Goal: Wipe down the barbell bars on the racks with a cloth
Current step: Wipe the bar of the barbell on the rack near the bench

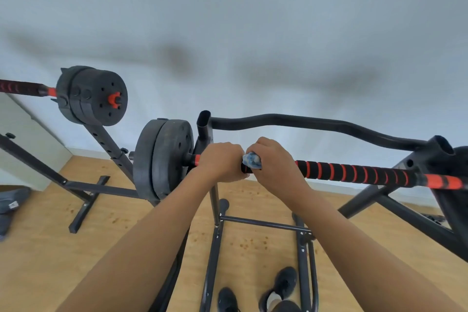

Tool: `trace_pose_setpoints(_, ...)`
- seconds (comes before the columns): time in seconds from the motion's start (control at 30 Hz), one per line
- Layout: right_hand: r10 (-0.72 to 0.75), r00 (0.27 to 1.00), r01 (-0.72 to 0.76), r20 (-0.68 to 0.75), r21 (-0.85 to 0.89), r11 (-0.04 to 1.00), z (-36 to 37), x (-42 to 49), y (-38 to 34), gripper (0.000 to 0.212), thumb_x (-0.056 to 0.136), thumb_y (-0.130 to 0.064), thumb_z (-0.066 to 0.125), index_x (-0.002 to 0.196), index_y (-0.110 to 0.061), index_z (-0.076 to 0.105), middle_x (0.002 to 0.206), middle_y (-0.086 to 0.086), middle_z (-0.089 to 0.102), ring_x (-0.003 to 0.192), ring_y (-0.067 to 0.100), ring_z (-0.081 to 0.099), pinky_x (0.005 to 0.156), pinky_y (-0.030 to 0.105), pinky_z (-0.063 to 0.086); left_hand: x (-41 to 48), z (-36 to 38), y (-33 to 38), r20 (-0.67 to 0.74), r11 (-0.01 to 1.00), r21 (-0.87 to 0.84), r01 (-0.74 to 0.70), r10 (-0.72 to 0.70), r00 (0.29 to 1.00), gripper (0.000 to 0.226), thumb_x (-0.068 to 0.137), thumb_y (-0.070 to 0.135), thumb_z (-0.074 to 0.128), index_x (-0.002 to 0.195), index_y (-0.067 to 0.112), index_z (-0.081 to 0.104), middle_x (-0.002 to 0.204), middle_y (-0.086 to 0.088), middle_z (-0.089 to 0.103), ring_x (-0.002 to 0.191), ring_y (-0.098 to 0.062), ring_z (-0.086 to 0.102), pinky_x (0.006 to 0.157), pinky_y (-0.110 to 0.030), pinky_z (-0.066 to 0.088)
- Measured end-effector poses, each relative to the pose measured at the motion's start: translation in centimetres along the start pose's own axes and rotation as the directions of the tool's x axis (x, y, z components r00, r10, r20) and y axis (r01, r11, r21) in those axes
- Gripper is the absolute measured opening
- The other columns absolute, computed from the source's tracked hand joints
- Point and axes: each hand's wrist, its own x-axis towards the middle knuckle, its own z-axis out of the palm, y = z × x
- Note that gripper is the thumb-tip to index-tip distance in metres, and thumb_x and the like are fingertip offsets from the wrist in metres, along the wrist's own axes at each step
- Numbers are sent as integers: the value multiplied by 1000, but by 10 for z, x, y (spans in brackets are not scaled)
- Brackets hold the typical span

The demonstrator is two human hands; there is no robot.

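A barbell bar (354,172) with black foam grip and red rings lies across the near rack, a stack of black weight plates (162,159) at its left end. My left hand (220,162) grips the bar just right of the plates. Beside it, my right hand (273,162) curls round the bar with a blue-white cloth (252,159) wrapped between palm and bar. The two hands almost touch. A second barbell (25,88) with black plates (93,95) rests on another rack at the upper left.
The near rack's curved black top rail (316,124) runs behind the bar. Black rack legs and crossbars (263,223) stand on the wooden floor below. My dark shoes (286,284) are at the bottom. A white wall fills the background.
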Motion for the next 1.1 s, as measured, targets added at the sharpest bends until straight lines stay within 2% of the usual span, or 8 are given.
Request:
trace_pose_setpoints(0.23, 20, 997, -21, 80, 12, 1000, -8, 6, -2, 16, 90, -18, 74, 105, -15, 72, 98, -1, 64, 84, 15, 59, 73, 21, 47, 28, -18, -15, 382, 952, -306, -14, 136, 914, 24, 79, 41, 80, 80, 21, 66, 73, -1, 70, 61, -18, 65, 58, -27, 49)
trace_pose_setpoints(0.3, 29, 997, -29, 75, 4, 1000, -8, 9, -2, 12, 91, -19, 72, 102, -13, 72, 94, 0, 64, 81, 14, 58, 68, 17, 40, 20, -16, -15, 254, 954, -299, -25, 104, 962, 22, 76, 43, 76, 84, 27, 63, 71, 5, 69, 58, -14, 66, 54, -27, 47)
trace_pose_setpoints(0.37, 52, 996, -52, 71, 1, 999, -8, 15, -2, 11, 90, -20, 70, 98, -11, 71, 91, 1, 63, 80, 16, 58, 67, 18, 42, 7, 1, -16, -52, 991, -114, -70, 64, 997, 25, 75, 45, 66, 91, 30, 56, 71, 8, 65, 64, -15, 64, 55, -28, 43)
trace_pose_setpoints(0.47, 94, 992, -96, 80, 26, 995, -9, 23, -4, 9, 85, -18, 70, 90, -14, 65, 87, -3, 59, 77, 16, 55, 69, 29, 47, -6, 27, -9, -325, 992, 47, -117, 126, 937, 21, 87, 43, 61, 94, 24, 55, 70, 8, 63, 62, -20, 62, 59, -31, 44)
trace_pose_setpoints(0.6, 185, 970, -186, 158, -13, 983, -10, 31, -8, 13, 86, -21, 65, 89, -12, 56, 81, -5, 53, 66, 10, 45, 59, 25, 35, 4, 13, -3, -243, 998, 68, -10, 26, 970, 21, 95, 35, 51, 79, 21, 54, 61, 8, 48, 60, -19, 58, 58, -29, 44)
trace_pose_setpoints(0.77, 171, 958, -164, 231, -49, 985, -11, 35, -11, 16, 90, -19, 63, 88, -14, 48, 77, -7, 46, 67, 13, 42, 54, 18, 29, 19, 0, -8, 6, 999, -45, 7, -6, 1000, 11, 81, 30, 63, 78, 20, 59, 68, 5, 62, 64, -19, 61, 57, -28, 46)
trace_pose_setpoints(0.9, 137, 957, -124, 254, -69, 990, -10, 32, -10, 23, 90, -28, 69, 93, -22, 47, 81, -11, 47, 69, 8, 46, 61, 20, 32, 39, -8, -21, 240, 986, -162, -39, 77, 968, 29, 73, 47, 79, 89, 25, 68, 77, 7, 71, 73, -17, 70, 70, -35, 60)
trace_pose_setpoints(1.1, 208, 946, -209, 250, -25, 978, -17, 49, -8, 18, 88, -16, 67, 84, -14, 50, 79, 2, 53, 73, 20, 48, 61, 24, 34, 19, 3, -13, -134, 998, -26, -50, 46, 990, 30, 90, 57, 66, 95, 29, 56, 82, 10, 63, 79, -18, 67, 66, -32, 51)
